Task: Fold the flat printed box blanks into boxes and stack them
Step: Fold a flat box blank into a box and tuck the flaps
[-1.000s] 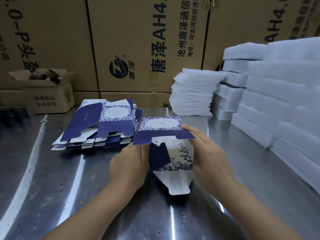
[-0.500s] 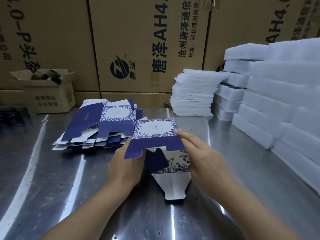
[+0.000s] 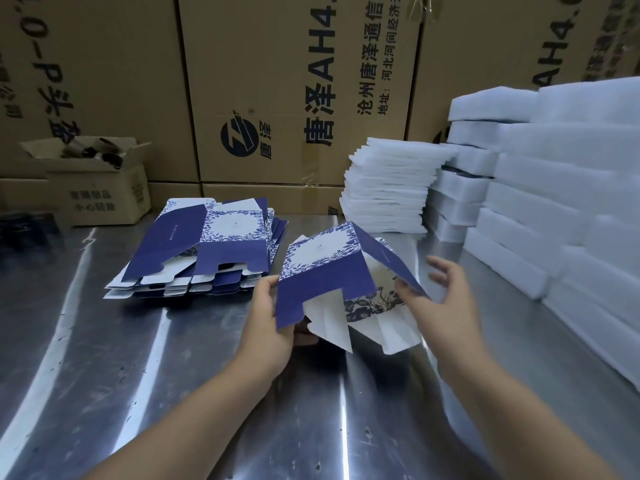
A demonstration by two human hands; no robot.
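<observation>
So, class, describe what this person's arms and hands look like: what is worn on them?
Nothing worn shows. The left hand and right hand have no gloves, and no ring, watch or bracelet is visible. The left forearm and right forearm are bare to the frame's edge, with no sleeve in view.

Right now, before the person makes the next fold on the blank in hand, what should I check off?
1. Left hand grips the box blank at its lower left corner: ok.
2. Right hand has a hold on the navy side panel: not ok, thumb at the panel's edge, fingers spread off it.
3. Blank opened square: not ok, only partly open.
4. White bottom flaps loose for tucking: ok.
5. Stack of flat blanks apart from the work: ok, lying to the left.
6. Place for the finished box: cannot tell, no folded boxes in view.
</observation>
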